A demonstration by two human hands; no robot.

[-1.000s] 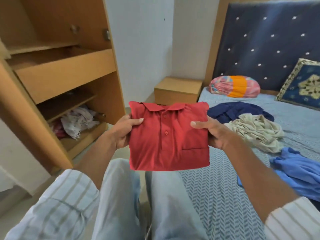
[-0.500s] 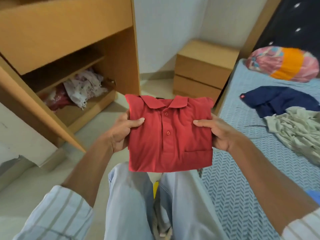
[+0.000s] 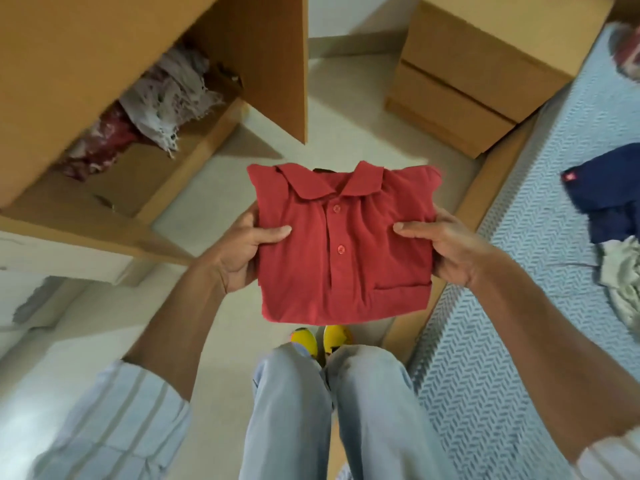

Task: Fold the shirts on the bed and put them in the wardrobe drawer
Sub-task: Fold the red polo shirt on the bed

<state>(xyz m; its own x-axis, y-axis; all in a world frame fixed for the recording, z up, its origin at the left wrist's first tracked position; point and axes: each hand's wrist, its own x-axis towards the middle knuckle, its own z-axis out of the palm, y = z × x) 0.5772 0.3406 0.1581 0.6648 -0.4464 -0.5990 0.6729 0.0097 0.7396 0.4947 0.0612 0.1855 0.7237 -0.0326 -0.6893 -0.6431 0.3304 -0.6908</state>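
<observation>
**Folded red polo held over the floor, drawer not yet reached**

At the bottom of the frame, light-blue trouser legs (image 3: 332,410) and yellow shoes (image 3: 320,339) stand on the pale floor (image 3: 346,109). Just above them, at centre, the red polo shirt (image 3: 346,251) is folded into a neat square, collar up. The left hand (image 3: 242,247) grips its left edge, thumb on top and fingers hidden beneath; the right hand (image 3: 446,244) clamps the right edge the same way. The shirt hangs in the air, touching neither bed nor wardrobe.

Only the sides are pinched, so the lower half is unsupported. A quick swing toward the wardrobe could probably let the bottom fold drop open or the tucked sleeves slip out. If one hand lets go early, the square may well collapse.

At the right edge lies the bed (image 3: 485,341) with a patterned blue-grey sheet, carrying a navy shirt (image 3: 609,202) and a crumpled pale shirt (image 3: 620,271), both unfolded. In the upper left stands the open wooden wardrobe (image 3: 270,64), its lower compartment holding bundled cloth (image 3: 166,88). The image is blurred there. In the upper right sits a wooden bedside cabinet (image 3: 478,74).
</observation>
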